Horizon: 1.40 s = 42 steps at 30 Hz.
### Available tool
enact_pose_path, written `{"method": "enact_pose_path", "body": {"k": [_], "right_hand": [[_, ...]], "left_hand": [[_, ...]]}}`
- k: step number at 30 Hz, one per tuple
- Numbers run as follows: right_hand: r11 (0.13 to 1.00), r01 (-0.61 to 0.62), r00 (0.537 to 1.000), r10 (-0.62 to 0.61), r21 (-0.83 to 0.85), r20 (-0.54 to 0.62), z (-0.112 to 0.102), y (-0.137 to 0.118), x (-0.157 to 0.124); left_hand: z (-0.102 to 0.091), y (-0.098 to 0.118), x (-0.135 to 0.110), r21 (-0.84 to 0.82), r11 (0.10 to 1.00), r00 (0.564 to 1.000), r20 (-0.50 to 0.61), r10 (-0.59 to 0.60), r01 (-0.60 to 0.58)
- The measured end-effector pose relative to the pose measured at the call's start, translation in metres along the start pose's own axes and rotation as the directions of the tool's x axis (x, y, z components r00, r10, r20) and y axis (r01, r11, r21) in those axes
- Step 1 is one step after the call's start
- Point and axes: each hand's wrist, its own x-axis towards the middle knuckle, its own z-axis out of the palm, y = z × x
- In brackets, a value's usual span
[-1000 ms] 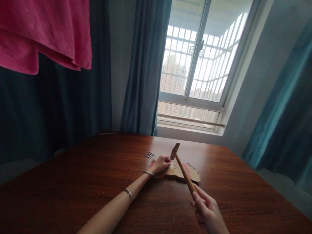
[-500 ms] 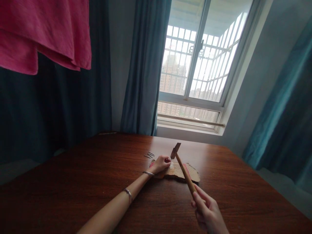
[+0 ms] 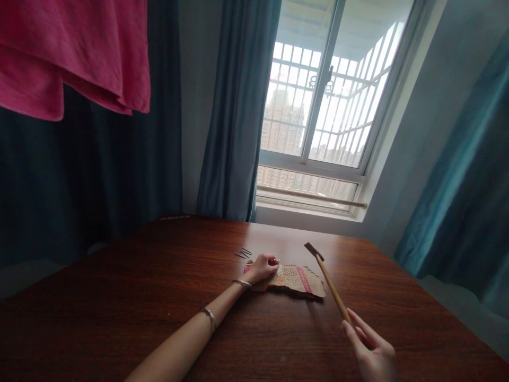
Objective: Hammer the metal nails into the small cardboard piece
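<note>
My left hand [image 3: 264, 267] is closed in a pinch over the left part of a piece of cardboard [image 3: 292, 278], holding a nail mostly hidden by the fingers. Many small holes dot the cardboard, which has pink-red bands and a ragged front edge. My right hand [image 3: 369, 342] grips the lower end of a wooden-handled hammer [image 3: 333, 289]. The hammer's metal head is raised to the right of my left hand, apart from the nail and above the right side of the cardboard.
Several loose nails [image 3: 243, 253] lie on the brown wooden table [image 3: 159, 297], just behind my left hand. A pink cloth [image 3: 91, 58] hangs at upper left. Blue curtains [image 3: 234, 116] and a barred window [image 3: 318, 106] stand beyond the table.
The hammer has moved right, away from the nail, and its head has swung round. My right hand has shifted right and slightly down. My left hand stays in place on the cardboard.
</note>
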Motion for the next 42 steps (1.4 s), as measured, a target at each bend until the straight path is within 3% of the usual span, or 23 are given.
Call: {"method": "enact_pose_path", "body": {"k": [5,13,25,32,36,39,42], "right_hand": [[0.894,-0.12,0.99,0.074,-0.432,-0.121,-0.028,0.017,0.017],[0.687,-0.129,0.991,0.124,-0.715,-0.06,-0.045,0.023,0.019],[0.618,-0.08,0.995,0.101,-0.782,-0.022,-0.036,0.013,0.011],[0.631,-0.081,0.996,0.082,-0.771,-0.037,-0.037,0.014,0.01],[0.619,0.013,0.997,-0.07,-0.785,-0.038,-0.037,0.03,0.012],[0.577,0.127,0.972,-0.233,-0.807,-0.013,-0.034,0.04,0.011],[0.524,0.217,0.949,-0.31,-0.824,0.052,-0.031,0.044,0.007]], "left_hand": [[0.0,-0.001,0.0,0.002,1.0,1.0,0.003,0.001,-0.001],[0.001,-0.003,0.001,0.027,1.0,1.0,0.005,0.003,-0.003],[0.002,-0.005,0.001,-0.005,1.0,1.0,0.008,0.012,-0.012],[0.0,-0.002,0.0,-0.022,1.0,1.0,0.018,-0.009,0.01],[-0.001,0.002,-0.001,-0.027,0.998,0.998,0.036,-0.053,0.054],[-0.002,0.003,0.0,-0.042,0.996,0.996,0.046,-0.073,0.075],[-0.002,0.003,0.0,-0.066,0.994,0.995,0.062,-0.082,0.086]]}}
